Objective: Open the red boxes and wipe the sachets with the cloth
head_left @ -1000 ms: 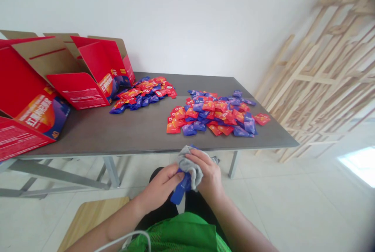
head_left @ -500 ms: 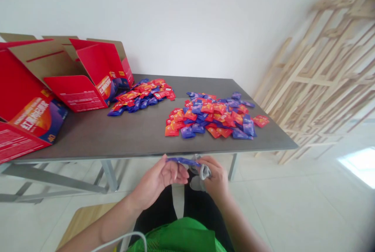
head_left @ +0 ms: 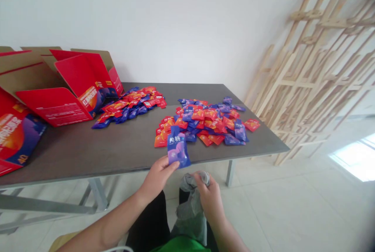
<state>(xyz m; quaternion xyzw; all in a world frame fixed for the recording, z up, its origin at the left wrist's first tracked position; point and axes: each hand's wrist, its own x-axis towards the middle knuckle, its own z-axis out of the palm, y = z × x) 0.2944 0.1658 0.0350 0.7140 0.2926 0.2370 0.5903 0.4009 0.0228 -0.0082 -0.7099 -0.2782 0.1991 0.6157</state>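
Note:
Between the thumb and fingers of my left hand [head_left: 159,176] is a purple-blue packet [head_left: 177,148] with white lettering, held upright just over the table's front edge. My right hand [head_left: 209,194] is closed around a bunched grey cloth [head_left: 191,203], which hangs down over my lap. Just beyond the held packet lies a mixed pile of red and purple packets [head_left: 205,117]. Farther left, a second pile of red and blue packets [head_left: 131,104] rests beside the cartons.
Open red cardboard cartons [head_left: 55,105] stand along the left of the dark table [head_left: 117,152]. Wooden easel-like frames [head_left: 301,76] lean against the wall at the right. Part of a wooden seat [head_left: 63,240] shows at lower left.
My left hand has raised the packet from near the cloth to above the table edge, turning its printed face towards me. My right hand keeps the cloth, lower now. The view has shifted right.

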